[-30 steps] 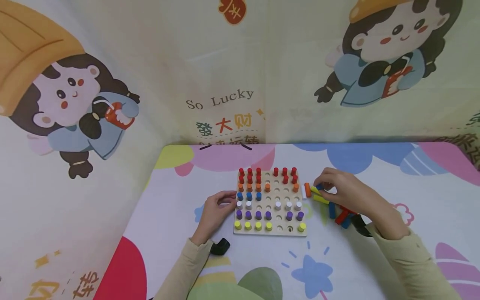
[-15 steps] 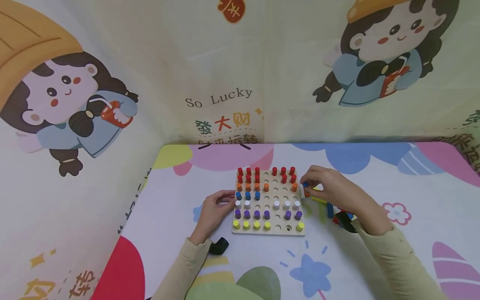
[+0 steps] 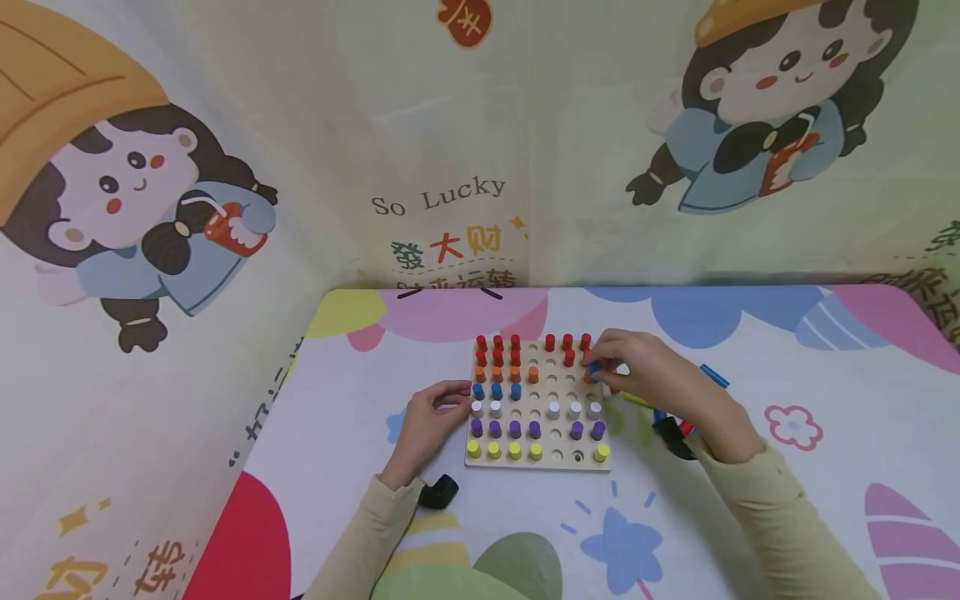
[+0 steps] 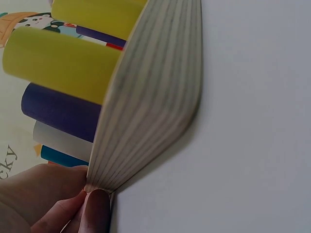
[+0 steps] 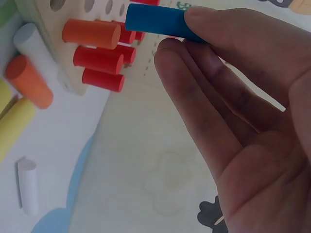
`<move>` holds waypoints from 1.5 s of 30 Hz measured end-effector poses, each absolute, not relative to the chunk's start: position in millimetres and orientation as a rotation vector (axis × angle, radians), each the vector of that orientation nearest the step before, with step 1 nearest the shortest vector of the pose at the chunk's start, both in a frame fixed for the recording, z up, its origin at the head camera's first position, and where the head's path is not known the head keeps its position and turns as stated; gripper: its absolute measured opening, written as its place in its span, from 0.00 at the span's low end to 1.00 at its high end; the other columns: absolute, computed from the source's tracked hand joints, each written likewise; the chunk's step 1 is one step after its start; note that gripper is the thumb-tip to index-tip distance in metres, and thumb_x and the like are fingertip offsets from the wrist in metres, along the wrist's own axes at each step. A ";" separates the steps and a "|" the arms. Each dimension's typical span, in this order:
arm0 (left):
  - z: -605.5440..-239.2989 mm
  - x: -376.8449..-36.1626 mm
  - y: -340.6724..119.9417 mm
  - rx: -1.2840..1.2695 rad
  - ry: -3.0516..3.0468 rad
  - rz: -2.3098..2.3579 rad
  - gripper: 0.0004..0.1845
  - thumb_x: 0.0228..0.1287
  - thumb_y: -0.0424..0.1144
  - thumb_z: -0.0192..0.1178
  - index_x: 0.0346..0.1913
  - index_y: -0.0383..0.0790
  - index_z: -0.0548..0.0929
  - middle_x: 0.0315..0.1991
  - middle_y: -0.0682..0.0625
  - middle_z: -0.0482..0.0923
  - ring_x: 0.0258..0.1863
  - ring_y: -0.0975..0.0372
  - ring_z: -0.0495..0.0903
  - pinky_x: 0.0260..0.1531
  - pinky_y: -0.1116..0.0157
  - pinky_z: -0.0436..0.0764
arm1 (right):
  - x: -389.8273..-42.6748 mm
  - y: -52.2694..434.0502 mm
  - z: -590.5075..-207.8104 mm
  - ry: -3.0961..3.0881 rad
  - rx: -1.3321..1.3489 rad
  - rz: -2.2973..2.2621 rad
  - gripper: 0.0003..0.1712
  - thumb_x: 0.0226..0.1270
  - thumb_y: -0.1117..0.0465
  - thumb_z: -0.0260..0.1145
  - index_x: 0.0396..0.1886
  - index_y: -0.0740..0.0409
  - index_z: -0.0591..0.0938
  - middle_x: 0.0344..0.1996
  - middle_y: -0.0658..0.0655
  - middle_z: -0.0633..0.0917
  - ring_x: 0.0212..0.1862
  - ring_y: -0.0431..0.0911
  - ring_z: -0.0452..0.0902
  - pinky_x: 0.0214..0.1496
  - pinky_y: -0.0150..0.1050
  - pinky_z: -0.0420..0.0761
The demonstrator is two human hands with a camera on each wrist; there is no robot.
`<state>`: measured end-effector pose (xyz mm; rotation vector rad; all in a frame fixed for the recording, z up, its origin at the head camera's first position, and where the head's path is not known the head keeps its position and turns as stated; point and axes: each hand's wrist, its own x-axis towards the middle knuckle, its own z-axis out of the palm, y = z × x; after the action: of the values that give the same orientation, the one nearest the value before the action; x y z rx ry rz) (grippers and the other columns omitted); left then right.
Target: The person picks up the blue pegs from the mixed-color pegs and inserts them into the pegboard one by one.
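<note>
Blue peg [image 5: 154, 19] near the right edge of the pegboard [image 3: 540, 466]

Its long axis runs nearly parallel to the standing orange peg [image 5: 91, 34], free end toward the board; the right hand [image 3: 651, 371] pinches the other end in its fingers. The left hand [image 3: 426, 427], farther off, grips the left edge.

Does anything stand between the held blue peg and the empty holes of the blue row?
Perhaps only the upright orange peg at the right edge of the board, close to the blue peg; visible holes look open.

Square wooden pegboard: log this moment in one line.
right hand: pinches blue cylindrical peg aloft | left hand: touches pegboard at left edge | round holes: some unfilled
</note>
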<state>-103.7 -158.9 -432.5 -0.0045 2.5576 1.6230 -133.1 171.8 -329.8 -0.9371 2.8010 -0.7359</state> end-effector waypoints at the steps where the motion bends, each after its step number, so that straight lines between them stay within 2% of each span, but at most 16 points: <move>1: -432.8 -103.9 -158.8 -0.001 2.561 1.623 0.17 0.64 0.38 0.67 0.55 0.42 0.84 0.52 0.50 0.84 0.47 0.60 0.83 0.50 0.62 0.84 | -133.5 171.0 -329.8 2.793 -0.939 -0.741 0.13 0.60 0.67 0.73 0.45 0.58 0.88 0.40 0.50 0.83 0.37 0.39 0.78 0.36 0.32 0.82; 8: -434.0 -104.9 -158.9 -0.010 2.553 1.633 0.17 0.63 0.37 0.68 0.55 0.43 0.84 0.52 0.50 0.84 0.47 0.60 0.83 0.50 0.63 0.84 | -135.4 164.1 -329.5 2.778 -0.942 -0.732 0.13 0.60 0.66 0.73 0.46 0.59 0.87 0.39 0.50 0.83 0.35 0.39 0.76 0.34 0.31 0.80; 15: -433.0 -104.9 -158.7 0.003 2.564 1.620 0.16 0.64 0.39 0.67 0.55 0.43 0.84 0.51 0.51 0.84 0.47 0.60 0.83 0.49 0.62 0.84 | -135.8 155.4 -333.0 2.775 -0.951 -0.732 0.13 0.60 0.66 0.73 0.46 0.60 0.87 0.40 0.52 0.83 0.37 0.42 0.77 0.41 0.41 0.85; 18: -433.0 -105.3 -158.9 -0.008 2.555 1.625 0.17 0.63 0.39 0.68 0.55 0.44 0.85 0.51 0.52 0.84 0.47 0.61 0.83 0.50 0.62 0.84 | -136.0 151.1 -333.5 2.765 -0.958 -0.759 0.13 0.61 0.67 0.73 0.46 0.60 0.87 0.40 0.52 0.83 0.38 0.42 0.77 0.43 0.42 0.85; 32: -434.3 -104.8 -158.7 0.012 2.564 1.619 0.16 0.64 0.40 0.67 0.55 0.42 0.84 0.51 0.50 0.84 0.46 0.61 0.84 0.49 0.64 0.84 | -138.4 133.3 -332.9 2.727 -0.948 -0.742 0.14 0.61 0.67 0.72 0.48 0.60 0.86 0.44 0.55 0.84 0.43 0.45 0.81 0.47 0.39 0.86; 45: -434.1 -102.9 -158.2 -0.014 2.565 1.621 0.16 0.64 0.39 0.67 0.54 0.44 0.85 0.50 0.51 0.85 0.45 0.62 0.84 0.49 0.63 0.84 | -137.8 119.6 -336.6 2.703 -0.987 -0.700 0.13 0.62 0.66 0.72 0.47 0.60 0.87 0.43 0.55 0.84 0.40 0.43 0.80 0.45 0.37 0.85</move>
<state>-102.9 -158.2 -434.1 -0.0141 2.5654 1.6208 -137.8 119.6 -336.6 -0.9873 2.7030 -0.6999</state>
